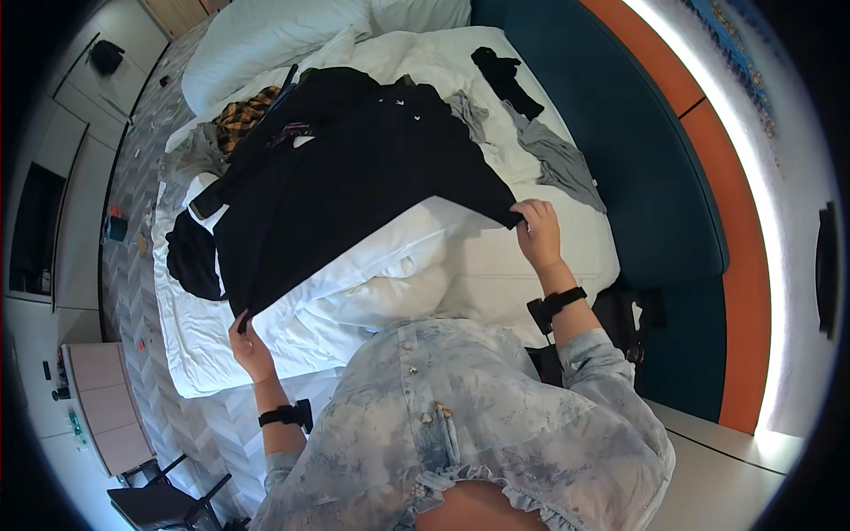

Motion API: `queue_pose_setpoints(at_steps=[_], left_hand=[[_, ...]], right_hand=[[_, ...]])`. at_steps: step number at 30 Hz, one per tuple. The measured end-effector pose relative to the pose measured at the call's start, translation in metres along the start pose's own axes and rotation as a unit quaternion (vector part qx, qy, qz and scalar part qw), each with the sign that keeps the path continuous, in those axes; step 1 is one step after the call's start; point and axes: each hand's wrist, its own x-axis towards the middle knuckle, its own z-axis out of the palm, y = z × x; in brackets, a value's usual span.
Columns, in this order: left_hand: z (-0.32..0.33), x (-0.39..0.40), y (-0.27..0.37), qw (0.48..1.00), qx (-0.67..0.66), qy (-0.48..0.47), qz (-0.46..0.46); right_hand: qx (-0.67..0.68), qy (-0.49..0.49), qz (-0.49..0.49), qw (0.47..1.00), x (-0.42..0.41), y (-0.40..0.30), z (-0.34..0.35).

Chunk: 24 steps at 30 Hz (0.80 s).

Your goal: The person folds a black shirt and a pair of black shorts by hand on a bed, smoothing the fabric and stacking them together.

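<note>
A black garment [345, 179] with small white marks is spread over the white bedding [398, 285], stretched between my hands. My left hand [252, 345] pinches its near left corner at the bed's near side. The right corner is gripped by my right hand [538, 229], thumb and fingers closed on the cloth. Under and behind this garment lie other dark clothes, and a checked orange-and-black cloth [246, 119] shows at the far left. A bunched black cloth [192, 255] rests left of the garment.
A grey garment [561, 162] and a small black garment [505, 79] lie on the bed's right side. Pillows [265, 46] are at the far end. A dark teal upholstered panel [637, 166] borders the bed on the right. A black chair [166, 504] stands at the lower left.
</note>
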Motion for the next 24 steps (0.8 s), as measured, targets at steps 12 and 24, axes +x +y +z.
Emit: queue_pose_setpoints(at_steps=[12, 24], left_hand=[[0.048, -0.026, -0.044, 0.988, 0.143, -0.061, 0.013], [0.182, -0.014, 0.22, 0.88, -0.006, -0.336, 0.334]], right_hand=[[0.008, -0.096, 0.019, 0.995, -0.047, 0.0, 0.044], [0.109, -0.11, -0.031, 0.988, 0.005, -0.009, -0.005]])
